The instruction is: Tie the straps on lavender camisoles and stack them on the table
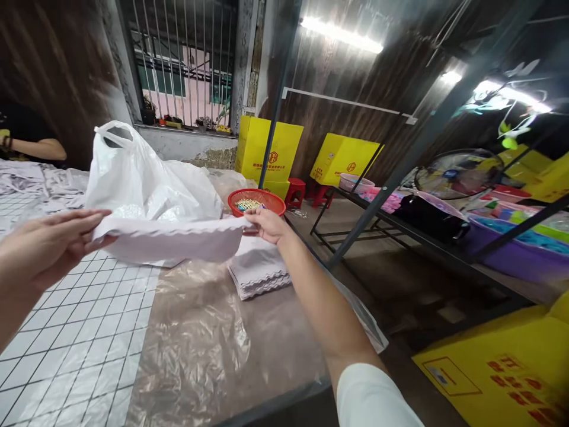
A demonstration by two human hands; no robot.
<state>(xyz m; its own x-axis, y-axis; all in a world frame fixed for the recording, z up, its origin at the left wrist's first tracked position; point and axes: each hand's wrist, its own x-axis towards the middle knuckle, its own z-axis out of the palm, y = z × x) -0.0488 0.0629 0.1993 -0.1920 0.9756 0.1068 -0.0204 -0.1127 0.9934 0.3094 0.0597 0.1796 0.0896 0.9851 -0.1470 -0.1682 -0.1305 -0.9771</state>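
A white cloth with a scalloped edge (178, 242) is stretched level above the table between my two hands. My left hand (66, 240) pinches its left end, fingers pressed together. At the other end, my right hand (265, 225) grips the corner between thumb and fingers. Just below my right hand lies a neat stack of similar white scalloped cloths (260, 270), partly hidden by my forearm. Behind the held cloth stands a bulging white plastic bag (133, 172), its handles up.
Clear plastic sheeting (191, 344) covers the table beside a grid-patterned cover (89, 332). A red basket (256, 196) holds small pale items. Yellow boxes (271, 148) stand behind. To the right, a metal rack carries a purple tub (511, 255). Another person's arm (38, 148) shows at far left.
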